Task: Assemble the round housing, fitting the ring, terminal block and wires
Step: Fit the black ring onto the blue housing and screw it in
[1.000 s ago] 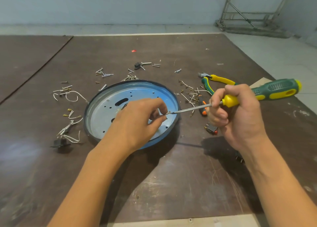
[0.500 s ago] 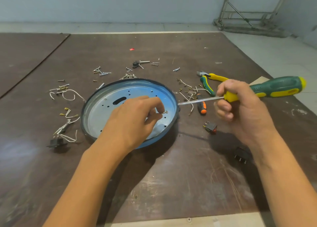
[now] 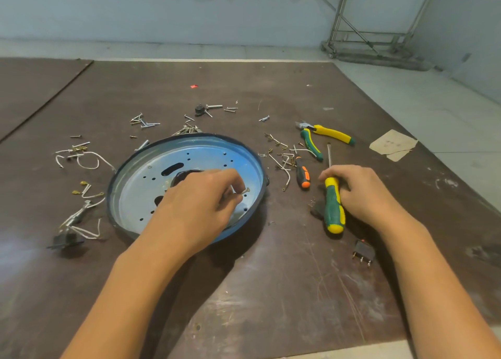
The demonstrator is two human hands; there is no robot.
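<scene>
The round blue metal housing [image 3: 206, 155] lies open side up on the brown board. My left hand [image 3: 198, 207] hovers over its right half and pinches a small brass screw [image 3: 245, 191] between thumb and fingertips. A black part [image 3: 187, 175] in the housing's middle is mostly hidden by that hand. To the right, my right hand [image 3: 357, 190] rests on the board, fingers wrapped round the top of the green and yellow screwdriver [image 3: 334, 209], which lies flat with its shaft pointing away from me. White wires with brass terminals [image 3: 86, 158] lie left of the housing.
Yellow-green pliers [image 3: 325, 135] and a small orange-black screwdriver [image 3: 302, 173] lie right of the housing among loose screws and wire bits. More screws [image 3: 143, 122] sit behind it. A black component with wires [image 3: 65, 239] is at left, a black switch [image 3: 363, 251] near my right wrist.
My right hand has pulled the screwdriver away from the screw and lowered it flat onto the board. My left hand still pinches the screw over the housing.
</scene>
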